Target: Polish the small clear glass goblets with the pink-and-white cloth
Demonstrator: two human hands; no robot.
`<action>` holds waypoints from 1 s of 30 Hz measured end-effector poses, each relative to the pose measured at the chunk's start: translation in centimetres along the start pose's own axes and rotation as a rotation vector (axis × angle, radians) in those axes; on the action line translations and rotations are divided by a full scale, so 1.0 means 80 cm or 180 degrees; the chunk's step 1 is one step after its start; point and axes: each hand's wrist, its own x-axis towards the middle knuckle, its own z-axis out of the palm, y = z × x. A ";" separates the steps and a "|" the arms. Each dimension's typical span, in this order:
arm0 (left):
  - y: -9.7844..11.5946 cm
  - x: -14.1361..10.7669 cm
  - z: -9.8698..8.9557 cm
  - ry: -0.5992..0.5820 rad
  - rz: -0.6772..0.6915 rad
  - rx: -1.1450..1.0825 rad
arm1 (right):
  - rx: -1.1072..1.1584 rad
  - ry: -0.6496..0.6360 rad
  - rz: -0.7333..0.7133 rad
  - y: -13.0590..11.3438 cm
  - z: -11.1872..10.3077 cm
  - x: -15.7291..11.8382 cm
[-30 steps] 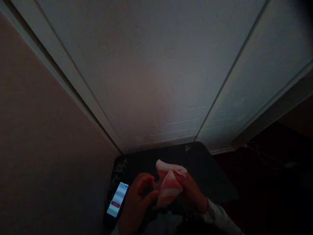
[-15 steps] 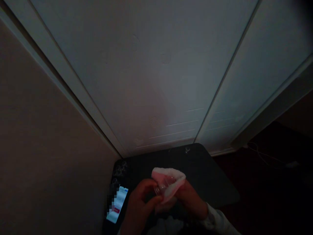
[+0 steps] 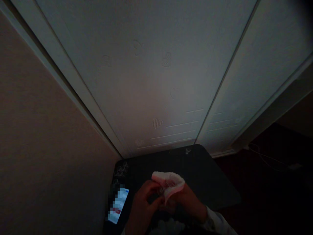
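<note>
A pink and white cloth point(image 3: 174, 179) is bunched up between my two hands, above the dark table point(image 3: 207, 176). My right hand point(image 3: 189, 199) supports the cloth from behind and below, with its fingers mostly hidden by it. Thumb and fingers of my left hand point(image 3: 146, 202) pinch a small clear object point(image 3: 160, 191) at the left edge of the cloth. This object looks like transparent plastic or glass, but its exact shape is too dim to tell.
A lit phone point(image 3: 119, 205) lies left of my left hand. Clear small items point(image 3: 121, 169) sit at the table's back left corner, and a tiny clear piece point(image 3: 187, 150) near its back edge. A white panel point(image 3: 156, 81) stands behind; a cable point(image 3: 265, 158) lies at right.
The cloth has tilted and folded slightly in my hands, and its opening looks narrower. Both hands stay in nearly the same place. The picture is slightly brighter on the panel.
</note>
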 end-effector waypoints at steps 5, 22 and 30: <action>0.000 -0.004 -0.008 0.0127 -0.0026 0.0529 | 0.0192 0.0347 0.0147 -0.002 0.003 0.001; -0.009 -0.010 -0.002 -0.0228 0.0459 0.0662 | -0.0659 -0.0437 -0.0235 0.013 0.002 -0.009; -0.008 -0.006 0.000 -0.0115 0.0443 0.0866 | -0.0834 -0.0446 -0.0122 0.025 -0.002 -0.011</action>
